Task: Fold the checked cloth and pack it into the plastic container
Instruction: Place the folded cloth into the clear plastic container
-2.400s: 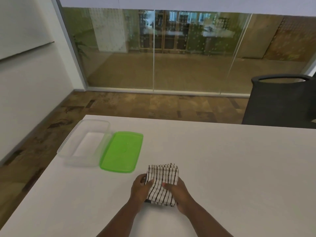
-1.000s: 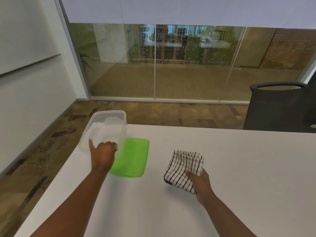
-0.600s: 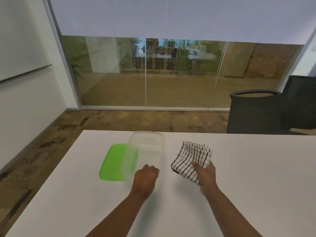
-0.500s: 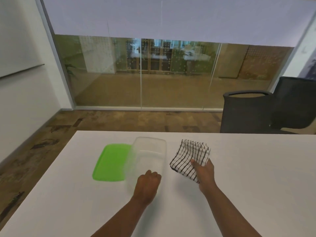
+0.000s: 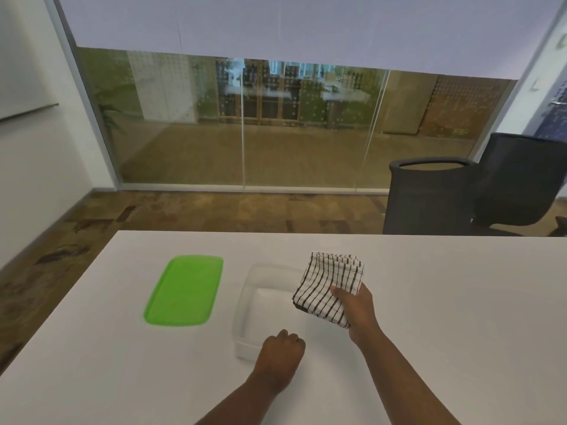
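While gripped in the right hand (image 5: 357, 308), thumb on top, folded checked cloth (image 5: 329, 289) raised over the far right corner of the clear plastic container (image 5: 245, 308). Cloth's long axis slanted from near right to far left, folded layers showing along its far edge. Container open-topped, long axis running away from the viewer, resting on the white counter (image 5: 445, 302). Left hand (image 5: 280, 355) curled shut on the container's near rim. Green lid (image 5: 184, 291) flat just left of the container, apart from it. Bare counter to the right and toward the far edge; dark chairs (image 5: 429, 200) beyond.
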`<state>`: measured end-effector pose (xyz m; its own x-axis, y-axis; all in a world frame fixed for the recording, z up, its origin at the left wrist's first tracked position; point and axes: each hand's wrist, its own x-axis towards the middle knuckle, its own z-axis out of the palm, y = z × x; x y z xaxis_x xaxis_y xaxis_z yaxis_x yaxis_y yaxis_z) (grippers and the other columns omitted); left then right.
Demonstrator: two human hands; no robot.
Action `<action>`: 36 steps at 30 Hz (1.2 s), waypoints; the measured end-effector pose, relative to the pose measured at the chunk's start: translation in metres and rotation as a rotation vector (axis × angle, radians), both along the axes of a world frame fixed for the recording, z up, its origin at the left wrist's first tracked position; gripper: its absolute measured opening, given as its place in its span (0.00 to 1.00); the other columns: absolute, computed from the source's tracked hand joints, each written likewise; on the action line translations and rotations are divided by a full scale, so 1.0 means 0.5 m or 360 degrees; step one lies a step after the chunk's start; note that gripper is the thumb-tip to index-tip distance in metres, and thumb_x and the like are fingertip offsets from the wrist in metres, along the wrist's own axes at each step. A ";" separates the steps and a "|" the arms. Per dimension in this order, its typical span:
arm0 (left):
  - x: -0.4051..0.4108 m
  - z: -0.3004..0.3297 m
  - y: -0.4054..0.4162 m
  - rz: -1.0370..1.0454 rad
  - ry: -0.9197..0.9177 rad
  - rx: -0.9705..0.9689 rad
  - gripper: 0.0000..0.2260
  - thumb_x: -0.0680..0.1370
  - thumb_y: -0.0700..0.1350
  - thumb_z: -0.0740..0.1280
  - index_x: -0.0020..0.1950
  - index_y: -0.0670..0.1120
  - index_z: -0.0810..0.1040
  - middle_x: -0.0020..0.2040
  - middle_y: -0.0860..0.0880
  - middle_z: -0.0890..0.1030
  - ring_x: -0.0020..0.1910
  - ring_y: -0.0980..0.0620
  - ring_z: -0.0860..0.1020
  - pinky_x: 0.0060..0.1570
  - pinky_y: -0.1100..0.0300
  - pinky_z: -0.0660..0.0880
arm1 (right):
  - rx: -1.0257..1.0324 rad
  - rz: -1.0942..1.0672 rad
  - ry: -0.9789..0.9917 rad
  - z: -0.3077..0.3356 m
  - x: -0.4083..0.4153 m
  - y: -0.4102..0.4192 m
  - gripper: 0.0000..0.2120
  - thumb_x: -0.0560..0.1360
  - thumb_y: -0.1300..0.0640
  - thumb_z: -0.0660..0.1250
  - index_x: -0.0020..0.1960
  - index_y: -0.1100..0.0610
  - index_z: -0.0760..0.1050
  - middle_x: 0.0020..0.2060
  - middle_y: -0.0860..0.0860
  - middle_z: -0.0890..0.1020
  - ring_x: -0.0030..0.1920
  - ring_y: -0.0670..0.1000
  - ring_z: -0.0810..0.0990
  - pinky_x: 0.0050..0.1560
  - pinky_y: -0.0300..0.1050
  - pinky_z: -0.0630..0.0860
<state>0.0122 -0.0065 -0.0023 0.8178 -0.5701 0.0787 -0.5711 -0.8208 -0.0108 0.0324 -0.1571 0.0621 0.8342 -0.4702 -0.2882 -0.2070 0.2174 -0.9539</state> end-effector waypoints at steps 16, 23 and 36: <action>0.156 0.038 0.069 0.1221 0.1854 -0.2431 0.19 0.80 0.59 0.48 0.47 0.47 0.72 0.44 0.42 0.79 0.45 0.44 0.77 0.47 0.53 0.74 | 0.0339 0.0201 0.0167 -0.029 0.079 0.052 0.25 0.69 0.73 0.56 0.64 0.59 0.70 0.56 0.57 0.78 0.52 0.58 0.77 0.38 0.44 0.76; 0.201 0.057 0.088 0.0923 0.1696 -0.2135 0.31 0.76 0.37 0.64 0.73 0.57 0.55 0.57 0.44 0.76 0.48 0.47 0.78 0.42 0.51 0.81 | -0.0421 0.0546 0.0141 -0.043 0.097 0.093 0.43 0.68 0.46 0.69 0.74 0.53 0.47 0.65 0.56 0.71 0.58 0.53 0.71 0.52 0.48 0.76; 0.188 -0.063 0.050 0.0856 0.1189 -0.0903 0.25 0.78 0.34 0.57 0.74 0.47 0.60 0.69 0.35 0.63 0.66 0.37 0.69 0.65 0.55 0.68 | -0.1105 0.0726 0.0642 -0.141 0.130 0.147 0.16 0.76 0.57 0.57 0.62 0.58 0.63 0.56 0.58 0.78 0.39 0.50 0.74 0.31 0.39 0.66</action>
